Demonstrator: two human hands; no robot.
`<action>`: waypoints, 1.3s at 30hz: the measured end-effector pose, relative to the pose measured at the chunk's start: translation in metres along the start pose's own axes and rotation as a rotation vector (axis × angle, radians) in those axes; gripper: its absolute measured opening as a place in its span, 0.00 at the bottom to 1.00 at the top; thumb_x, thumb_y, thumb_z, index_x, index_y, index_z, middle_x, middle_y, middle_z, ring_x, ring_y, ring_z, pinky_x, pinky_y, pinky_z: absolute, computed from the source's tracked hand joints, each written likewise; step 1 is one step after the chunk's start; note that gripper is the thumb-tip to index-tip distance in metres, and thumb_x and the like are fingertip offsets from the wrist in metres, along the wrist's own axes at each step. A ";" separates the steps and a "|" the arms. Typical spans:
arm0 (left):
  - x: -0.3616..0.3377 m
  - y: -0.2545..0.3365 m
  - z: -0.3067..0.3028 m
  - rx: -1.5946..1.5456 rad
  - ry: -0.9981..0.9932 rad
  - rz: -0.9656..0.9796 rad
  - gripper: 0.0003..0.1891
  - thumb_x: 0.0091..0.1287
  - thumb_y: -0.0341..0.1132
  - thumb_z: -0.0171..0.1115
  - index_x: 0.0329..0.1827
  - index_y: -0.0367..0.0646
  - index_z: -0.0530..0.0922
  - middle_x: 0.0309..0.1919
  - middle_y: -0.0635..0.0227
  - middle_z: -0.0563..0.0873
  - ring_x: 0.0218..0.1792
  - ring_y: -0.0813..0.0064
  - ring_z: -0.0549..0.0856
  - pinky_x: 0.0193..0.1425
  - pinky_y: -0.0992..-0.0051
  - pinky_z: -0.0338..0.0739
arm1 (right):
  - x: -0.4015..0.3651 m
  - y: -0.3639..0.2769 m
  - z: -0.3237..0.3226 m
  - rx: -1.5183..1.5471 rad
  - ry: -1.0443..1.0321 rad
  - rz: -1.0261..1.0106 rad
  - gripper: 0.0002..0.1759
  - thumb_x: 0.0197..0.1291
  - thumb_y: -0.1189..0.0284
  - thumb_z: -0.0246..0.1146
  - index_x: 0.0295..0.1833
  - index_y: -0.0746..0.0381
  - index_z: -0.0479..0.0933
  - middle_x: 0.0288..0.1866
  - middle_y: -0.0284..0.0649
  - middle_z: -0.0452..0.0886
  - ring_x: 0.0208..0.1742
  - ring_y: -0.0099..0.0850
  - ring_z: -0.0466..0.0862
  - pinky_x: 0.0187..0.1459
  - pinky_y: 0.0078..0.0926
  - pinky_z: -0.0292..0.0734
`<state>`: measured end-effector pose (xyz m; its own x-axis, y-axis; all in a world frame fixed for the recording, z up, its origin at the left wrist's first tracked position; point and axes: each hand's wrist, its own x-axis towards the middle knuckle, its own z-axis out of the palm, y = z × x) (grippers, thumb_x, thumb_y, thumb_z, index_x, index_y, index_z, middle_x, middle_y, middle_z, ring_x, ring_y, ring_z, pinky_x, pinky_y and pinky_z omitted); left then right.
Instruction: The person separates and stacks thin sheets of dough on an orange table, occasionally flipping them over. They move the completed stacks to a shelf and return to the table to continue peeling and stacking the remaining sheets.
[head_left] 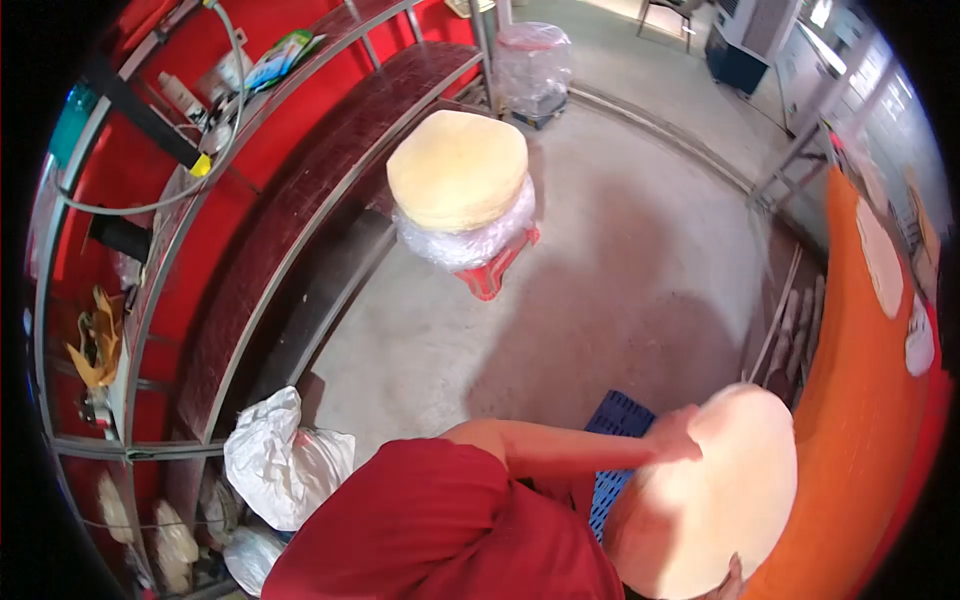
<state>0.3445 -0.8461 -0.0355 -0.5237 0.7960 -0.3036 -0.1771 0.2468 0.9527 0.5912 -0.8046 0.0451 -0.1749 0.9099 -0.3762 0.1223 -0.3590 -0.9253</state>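
A pale, rounded foam seat pad [735, 480] is tilted at the lower right, between my two hands. My left hand [675, 437] reaches across to its upper left edge, fingers closed on the rim. At the lower edge, fingers of my right hand [735, 578] wrap over the pad; the rest of that hand is hidden. Partly behind my left arm and the pad stands a blue plastic crate [622, 412]. Farther ahead, a thick stack of similar pale pads [458, 170] sits on clear plastic wrap over a red stool [485, 278].
Dark shelves [290, 190] on a metal frame run along the left, with assorted items above. A white sack [285, 460] lies at the lower left. An orange surface [850, 430] curves along the right. A plastic-wrapped bundle [533, 65] stands at the back.
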 end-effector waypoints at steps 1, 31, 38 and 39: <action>0.012 0.002 -0.024 0.031 0.086 -0.040 0.28 0.32 0.36 0.63 0.42 0.40 0.70 0.37 0.52 0.78 0.42 0.54 0.76 0.45 0.65 0.70 | 0.021 -0.008 0.015 -0.005 -0.041 -0.020 0.15 0.43 0.74 0.56 0.38 0.71 0.72 0.35 0.44 0.75 0.32 0.35 0.77 0.32 0.28 0.74; 0.060 -0.083 -0.527 -1.182 1.465 0.056 0.23 0.56 0.35 0.58 0.53 0.37 0.65 0.49 0.61 0.73 0.50 0.65 0.73 0.53 0.64 0.70 | 0.119 0.059 1.024 -0.928 -1.787 -0.784 0.24 0.29 0.69 0.66 0.40 0.62 0.75 0.33 0.46 0.78 0.38 0.40 0.78 0.41 0.29 0.72; 0.093 -0.073 -0.505 -1.312 1.460 -0.078 0.24 0.62 0.42 0.49 0.58 0.39 0.60 0.53 0.60 0.70 0.54 0.64 0.70 0.57 0.63 0.66 | 0.156 0.121 1.062 -0.981 -2.101 -0.511 0.27 0.28 0.71 0.65 0.42 0.66 0.72 0.38 0.48 0.77 0.41 0.37 0.77 0.42 0.27 0.71; 0.096 -0.069 -0.504 -1.322 1.468 -0.090 0.24 0.62 0.42 0.49 0.58 0.39 0.60 0.53 0.60 0.70 0.54 0.64 0.70 0.57 0.63 0.66 | 0.154 0.120 1.065 -0.837 -2.145 -0.544 0.27 0.29 0.71 0.65 0.43 0.65 0.72 0.39 0.47 0.76 0.41 0.35 0.77 0.42 0.27 0.71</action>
<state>-0.1137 -1.0653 -0.1365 -0.5221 -0.3532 -0.7763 -0.2765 -0.7910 0.5458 -0.4616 -0.9290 -0.1758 -0.6215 -0.7548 -0.2096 -0.1463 0.3747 -0.9156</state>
